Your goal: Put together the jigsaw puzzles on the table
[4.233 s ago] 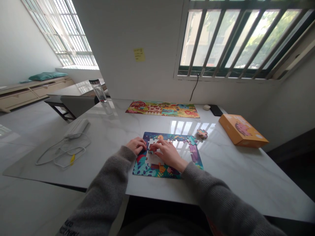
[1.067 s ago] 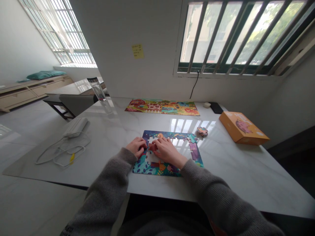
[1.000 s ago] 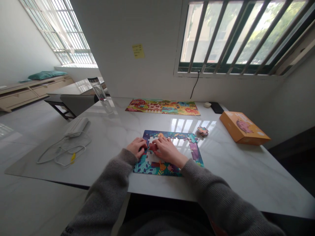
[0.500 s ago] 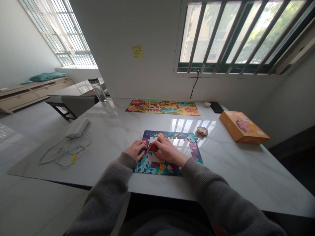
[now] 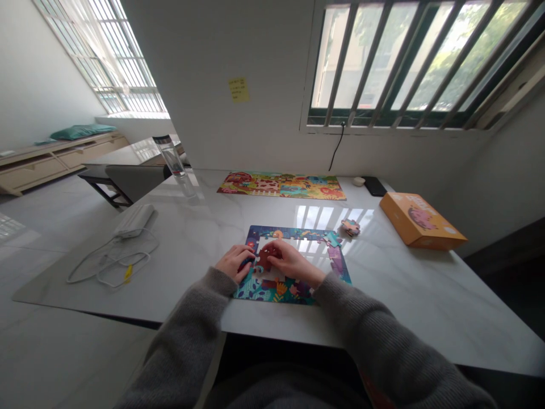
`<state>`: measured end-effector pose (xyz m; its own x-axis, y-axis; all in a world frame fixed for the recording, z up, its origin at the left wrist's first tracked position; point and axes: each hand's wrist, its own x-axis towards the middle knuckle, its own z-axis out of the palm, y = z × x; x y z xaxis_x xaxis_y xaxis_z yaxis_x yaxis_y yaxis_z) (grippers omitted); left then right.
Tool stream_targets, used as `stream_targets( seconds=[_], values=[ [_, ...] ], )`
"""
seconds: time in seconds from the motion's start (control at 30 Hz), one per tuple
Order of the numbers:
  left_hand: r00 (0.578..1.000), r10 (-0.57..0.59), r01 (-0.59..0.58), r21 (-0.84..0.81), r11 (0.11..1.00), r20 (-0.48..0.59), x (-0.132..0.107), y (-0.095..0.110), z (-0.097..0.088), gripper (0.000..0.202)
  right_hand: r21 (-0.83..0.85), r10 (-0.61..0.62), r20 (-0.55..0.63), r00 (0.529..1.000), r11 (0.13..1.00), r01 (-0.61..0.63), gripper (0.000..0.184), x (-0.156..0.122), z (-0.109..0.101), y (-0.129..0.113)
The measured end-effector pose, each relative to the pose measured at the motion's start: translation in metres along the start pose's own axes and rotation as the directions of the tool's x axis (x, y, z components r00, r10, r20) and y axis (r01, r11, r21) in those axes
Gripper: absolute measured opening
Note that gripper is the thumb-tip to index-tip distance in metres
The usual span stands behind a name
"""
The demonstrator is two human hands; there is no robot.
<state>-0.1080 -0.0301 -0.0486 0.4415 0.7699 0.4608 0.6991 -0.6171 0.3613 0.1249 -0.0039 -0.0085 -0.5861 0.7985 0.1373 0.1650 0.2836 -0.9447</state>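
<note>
A partly assembled jigsaw puzzle (image 5: 338,261), dark blue with bright leaves, lies on the white marble table (image 5: 426,301) in front of me; its middle is an open white gap. My right hand (image 5: 289,262) hovers over the puzzle's left part, fingers pinched on a reddish puzzle piece (image 5: 264,259). Beside it, my left hand (image 5: 234,262) rests on the puzzle's left edge with its fingers curled down onto it. Both arms wear grey sleeves.
A small heap of loose pieces (image 5: 349,228) sits right of the puzzle, an orange box (image 5: 419,220) farther right. A finished colourful puzzle (image 5: 281,186) lies near the wall, a clear bottle (image 5: 172,162) at the back left, a white adapter with cables (image 5: 128,227) on the left.
My right hand has lifted from lying flat on the puzzle and now pinches the reddish piece, tilted up. My left hand stays at the left edge.
</note>
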Motion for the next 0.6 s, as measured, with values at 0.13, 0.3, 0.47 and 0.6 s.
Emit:
stream_targets(
  seconds=[0.13, 0.3, 0.47, 0.6],
  values=[
    [1.000, 0.005, -0.005, -0.003, 1.000, -0.014, -0.0004, -0.0006, 0.0004, 0.021, -0.157, -0.043, -0.014, 0.999, 0.987, 0.041, 0.030, -0.0015, 0.0072, -0.0032],
    [1.000, 0.013, -0.013, 0.019, 1.000, -0.014, -0.0001, -0.0008, 0.0003, 0.021, -0.261, -0.026, 0.032, 0.999, 0.965, 0.034, 0.033, -0.0013, 0.0076, -0.0080],
    [1.000, 0.021, -0.021, 0.024, 0.999, -0.014, 0.0000, -0.0013, 0.0004, 0.020, -0.286, -0.024, 0.047, 0.999, 0.958, 0.036, 0.034, -0.0008, 0.0052, -0.0079],
    [1.000, 0.017, -0.016, 0.015, 1.000, -0.010, -0.0001, -0.0011, -0.0004, 0.020, -0.237, -0.014, 0.042, 0.999, 0.971, 0.023, 0.033, -0.0011, 0.0049, -0.0072]
  ],
)
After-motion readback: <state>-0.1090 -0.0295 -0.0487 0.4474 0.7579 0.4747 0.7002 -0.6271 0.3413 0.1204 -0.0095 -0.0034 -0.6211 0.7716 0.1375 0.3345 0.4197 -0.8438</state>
